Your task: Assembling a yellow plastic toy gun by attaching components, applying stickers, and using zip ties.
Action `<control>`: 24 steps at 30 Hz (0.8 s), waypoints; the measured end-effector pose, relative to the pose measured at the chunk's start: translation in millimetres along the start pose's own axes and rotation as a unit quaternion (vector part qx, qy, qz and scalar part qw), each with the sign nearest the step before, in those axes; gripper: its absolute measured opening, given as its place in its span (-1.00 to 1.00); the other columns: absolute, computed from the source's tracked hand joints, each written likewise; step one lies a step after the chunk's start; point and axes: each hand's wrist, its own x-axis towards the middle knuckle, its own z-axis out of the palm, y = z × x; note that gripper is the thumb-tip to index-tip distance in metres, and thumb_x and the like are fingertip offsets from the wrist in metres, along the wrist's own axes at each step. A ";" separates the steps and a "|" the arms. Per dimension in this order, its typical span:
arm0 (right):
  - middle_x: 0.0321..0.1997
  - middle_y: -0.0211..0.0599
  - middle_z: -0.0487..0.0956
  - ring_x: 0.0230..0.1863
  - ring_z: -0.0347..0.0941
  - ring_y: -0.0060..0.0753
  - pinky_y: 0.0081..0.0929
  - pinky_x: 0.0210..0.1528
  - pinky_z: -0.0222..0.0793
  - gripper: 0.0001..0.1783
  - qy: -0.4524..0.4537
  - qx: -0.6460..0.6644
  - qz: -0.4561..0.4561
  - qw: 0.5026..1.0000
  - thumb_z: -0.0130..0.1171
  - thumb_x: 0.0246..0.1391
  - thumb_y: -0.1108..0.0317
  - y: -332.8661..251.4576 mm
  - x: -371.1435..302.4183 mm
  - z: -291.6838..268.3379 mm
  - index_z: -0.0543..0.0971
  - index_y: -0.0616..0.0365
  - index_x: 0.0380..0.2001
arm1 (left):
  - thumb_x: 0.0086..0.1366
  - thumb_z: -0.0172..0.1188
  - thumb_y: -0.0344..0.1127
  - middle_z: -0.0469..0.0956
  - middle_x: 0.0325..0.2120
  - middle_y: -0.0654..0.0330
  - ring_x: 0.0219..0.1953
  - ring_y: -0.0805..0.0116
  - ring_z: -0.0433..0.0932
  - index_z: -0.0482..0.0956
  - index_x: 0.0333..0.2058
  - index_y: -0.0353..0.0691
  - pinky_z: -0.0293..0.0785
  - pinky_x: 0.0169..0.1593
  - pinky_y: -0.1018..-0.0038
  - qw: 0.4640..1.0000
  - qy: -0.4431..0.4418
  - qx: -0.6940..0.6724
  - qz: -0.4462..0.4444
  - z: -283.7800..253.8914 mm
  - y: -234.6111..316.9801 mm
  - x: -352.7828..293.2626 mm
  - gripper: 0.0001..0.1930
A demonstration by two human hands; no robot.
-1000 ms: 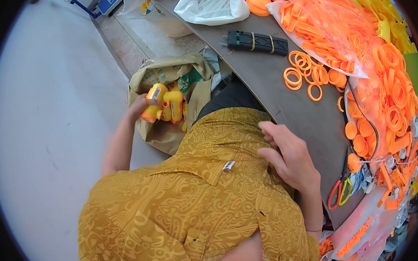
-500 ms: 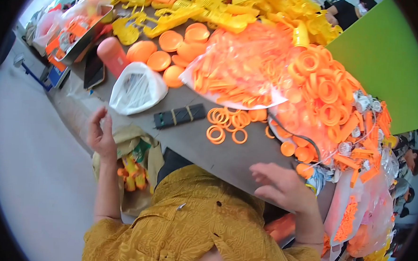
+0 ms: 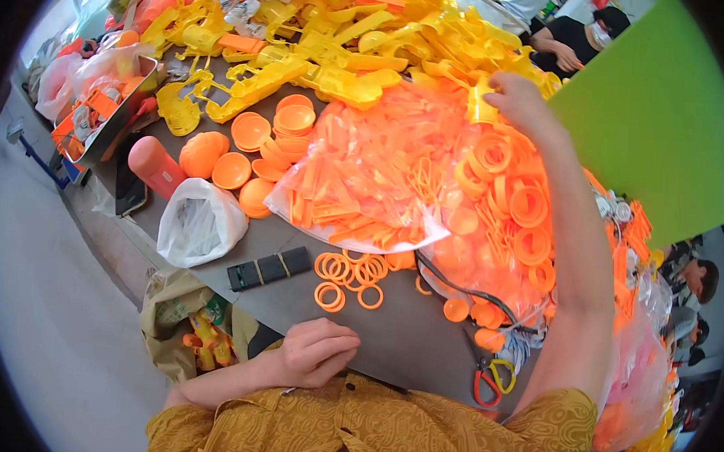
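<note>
Stretched far out to the right, my right hand (image 3: 516, 101) has its fingers closed on a yellow plastic cylinder (image 3: 482, 106) at the edge of the yellow heap. Loose orange rings (image 3: 531, 245) and other orange parts lie below that forearm. My left hand (image 3: 318, 352) is curled closed at the table's near edge, in front of my waist; no object shows in it. Nearest to it are several thin orange rings (image 3: 370, 297) and a dark rectangular block (image 3: 269, 269) with bands around it.
Clear bags of orange parts (image 3: 357, 168) cover the middle. Yellow plastic parts (image 3: 337, 77) are heaped behind. Orange domes (image 3: 232, 170), a pink cylinder (image 3: 154, 166) and a white bag (image 3: 202, 224) stand left. Scissors (image 3: 489, 376) lie near right. A green panel (image 3: 654, 118) rises at right.
My right hand has gone from the near table edge up to the yellow cylinder and closed on it. My left hand has come in from the left and curled shut. The scissors now show.
</note>
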 end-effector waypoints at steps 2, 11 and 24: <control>-0.30 -0.10 0.50 -0.20 0.41 -0.11 -0.36 -0.18 0.30 -0.62 -0.047 0.042 -0.058 0.996 0.10 -0.17 0.16 -39.0 33.5 21.5 0.47 0.18 -0.28 | -0.13 0.17 -0.58 0.49 -0.53 0.09 -0.58 0.30 0.46 0.47 -0.43 -0.37 0.37 -0.56 0.53 0.997 0.004 0.070 -0.018 -1.2 -11.6 -10.9 -0.81; -0.30 -0.13 0.48 -0.18 0.39 -0.08 -0.24 -0.18 0.31 -0.75 -0.054 -0.102 -0.111 0.987 0.06 -0.14 0.33 -142.3 65.4 87.9 0.49 0.12 -0.31 | -0.15 0.19 -0.58 0.48 -0.57 0.11 -0.65 0.31 0.44 0.47 -0.44 -0.36 0.36 -0.60 0.52 0.996 0.040 0.078 -0.020 3.9 -14.4 -14.2 -0.80; -0.61 -0.28 0.33 -0.58 0.29 -0.25 -0.40 -0.52 0.19 -0.78 0.139 0.168 -0.302 0.928 0.22 -0.25 0.31 -183.0 -160.9 -0.3 0.39 0.17 -0.59 | 0.15 0.04 -0.30 0.16 0.05 0.04 0.05 0.29 0.22 -0.24 0.18 -0.24 0.24 0.02 0.38 0.869 0.139 -0.429 -0.204 -17.2 11.8 85.1 -0.26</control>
